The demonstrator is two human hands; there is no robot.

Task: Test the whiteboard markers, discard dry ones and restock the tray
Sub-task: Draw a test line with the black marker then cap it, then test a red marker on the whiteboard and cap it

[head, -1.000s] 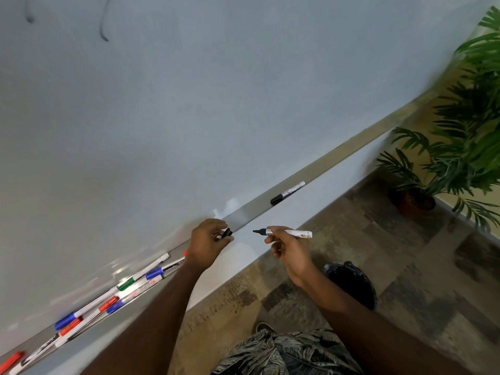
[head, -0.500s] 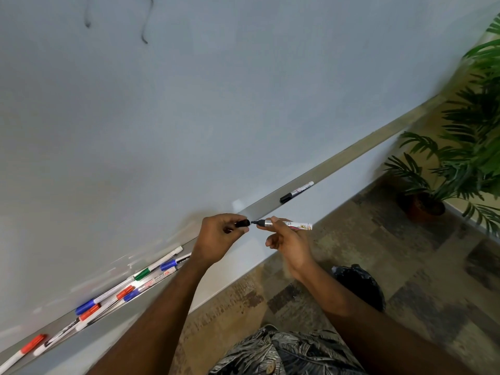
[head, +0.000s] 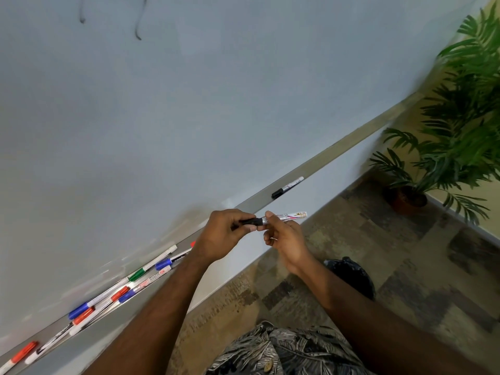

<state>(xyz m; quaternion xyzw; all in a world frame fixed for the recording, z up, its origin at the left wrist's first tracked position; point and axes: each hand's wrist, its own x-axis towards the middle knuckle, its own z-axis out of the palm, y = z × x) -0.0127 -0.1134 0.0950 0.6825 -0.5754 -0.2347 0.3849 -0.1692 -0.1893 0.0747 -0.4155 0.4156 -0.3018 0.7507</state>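
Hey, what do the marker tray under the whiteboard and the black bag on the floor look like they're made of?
Marker tray: looks like metal, perhaps brushed aluminium, judging by its flat grey, faintly reflective sheen and thin straight edge. Black bag: looks like thin plastic film, since it is glossy, crumpled and bunched, with soft highlights.

Pale blue-grey whiteboard (head: 216, 104) with two thin black squiggles (head: 138, 25) at far left. Grey metal tray (head: 324, 163) below it. At near left, white markers (head: 136, 274) capped in blue, red and green. The held marker (head: 284, 217) is silver-white with a black cap, as is a lone marker (head: 287, 187) farther right. Carpet (head: 405, 266) in brown, tan and grey patches. Green plant (head: 465, 117), black bag (head: 351, 274), grey-black leaf-print shirt (head: 270, 350).
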